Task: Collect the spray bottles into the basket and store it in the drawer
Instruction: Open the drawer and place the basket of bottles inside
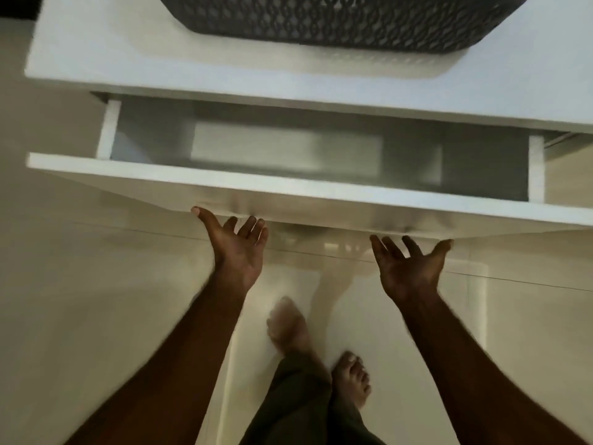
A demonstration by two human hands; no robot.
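A dark grey perforated basket (333,24) stands on the white cabinet top (106,59), cut off by the upper edge; its contents are hidden. Below it the white drawer (224,184) is pulled partly out and its grey inside looks bare. My left hand (239,248) is palm up with fingers spread, fingertips at the lower edge of the drawer front. My right hand (410,268) is palm up too, fingers spread, just under that same edge further right. Neither hand holds anything. No spray bottles show.
A glossy beige tiled floor (96,300) lies under the drawer. My two bare feet (351,377) and dark trouser legs stand between my forearms, close to the cabinet. The frame is motion-blurred.
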